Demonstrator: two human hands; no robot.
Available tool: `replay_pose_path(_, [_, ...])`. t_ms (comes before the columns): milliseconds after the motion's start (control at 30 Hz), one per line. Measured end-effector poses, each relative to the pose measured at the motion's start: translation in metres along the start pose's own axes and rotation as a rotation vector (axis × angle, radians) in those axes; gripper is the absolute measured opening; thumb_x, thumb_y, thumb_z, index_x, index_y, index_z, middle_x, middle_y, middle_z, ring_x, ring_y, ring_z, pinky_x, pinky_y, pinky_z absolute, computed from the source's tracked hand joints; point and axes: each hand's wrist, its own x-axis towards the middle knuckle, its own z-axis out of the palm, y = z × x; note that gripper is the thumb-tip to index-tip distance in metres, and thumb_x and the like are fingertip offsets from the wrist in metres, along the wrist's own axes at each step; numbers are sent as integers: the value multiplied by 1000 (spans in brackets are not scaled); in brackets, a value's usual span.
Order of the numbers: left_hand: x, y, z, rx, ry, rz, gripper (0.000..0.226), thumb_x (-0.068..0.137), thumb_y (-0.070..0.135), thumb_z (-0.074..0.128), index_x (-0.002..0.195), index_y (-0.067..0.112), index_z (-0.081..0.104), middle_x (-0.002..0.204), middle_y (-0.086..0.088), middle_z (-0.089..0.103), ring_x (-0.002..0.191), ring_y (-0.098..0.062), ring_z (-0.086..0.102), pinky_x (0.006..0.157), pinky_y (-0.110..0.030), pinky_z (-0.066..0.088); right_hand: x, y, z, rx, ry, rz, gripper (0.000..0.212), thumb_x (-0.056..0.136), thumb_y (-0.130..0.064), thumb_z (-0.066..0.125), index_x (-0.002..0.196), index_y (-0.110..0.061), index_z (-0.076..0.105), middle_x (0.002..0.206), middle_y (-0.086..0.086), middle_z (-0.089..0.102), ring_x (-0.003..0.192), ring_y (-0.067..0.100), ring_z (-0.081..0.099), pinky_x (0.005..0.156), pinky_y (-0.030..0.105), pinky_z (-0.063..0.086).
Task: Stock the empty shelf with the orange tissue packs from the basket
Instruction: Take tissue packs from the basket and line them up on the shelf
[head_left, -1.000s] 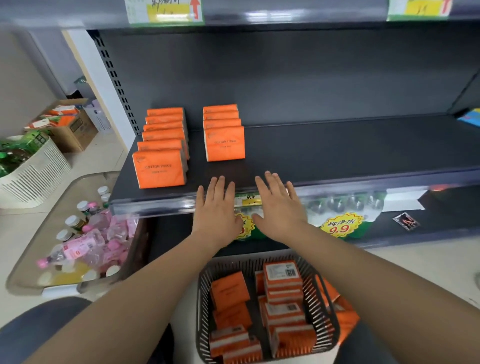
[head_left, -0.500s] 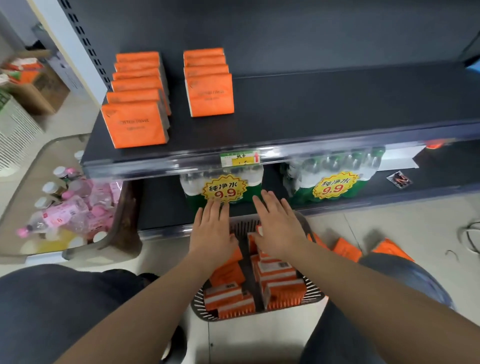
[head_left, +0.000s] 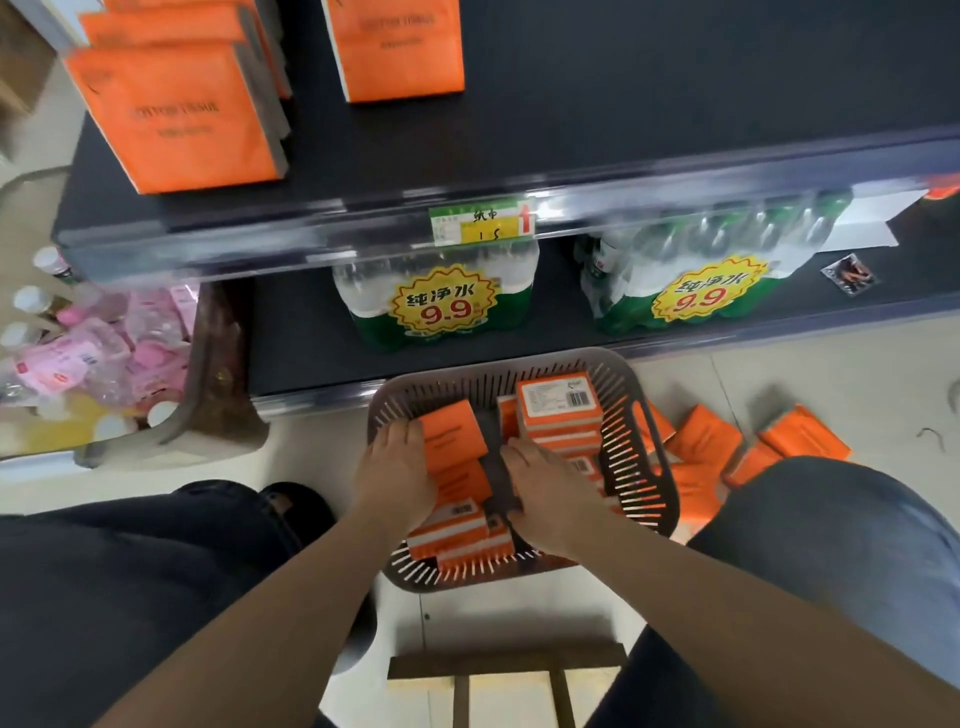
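Note:
A grey slotted basket sits on the floor between my knees, holding several orange tissue packs. My left hand curls its fingers round the edge of a tilted orange pack on the basket's left side. My right hand reaches into the middle gap, fingers curled against the lower packs of the right-hand stack. Above, the dark shelf carries two rows of upright orange packs, one at the left and a second beside it. The rest of that shelf is bare.
Shrink-wrapped water bottle packs stand on the bottom shelf just behind the basket. Loose orange packs lie on the floor to its right. A tray of pink bottles sits at the left. A wooden stool is below me.
Both hands came down from the shelf edge into the basket and closed on packs. My view tilted down and moved closer to the basket.

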Motion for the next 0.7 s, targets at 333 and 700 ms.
replay_pose_path(333, [38,-10,33,13,-91,-60,66,82,28,66,140,19,37,138,-3,45,126,-21,46,102,-40,43,24,-1,64,26,-171,-25,58,79,-20,68,130,-26,42,128,-3,49,114,17,52,96,35,45])
replay_pose_path(700, [89,-25,53,103,-272,-51,71,85,17,66,145,10,29,143,-11,38,128,-26,44,103,-42,43,57,0,118,121,-289,-33,64,83,-33,69,136,-25,36,133,0,51,122,21,51,103,41,41])
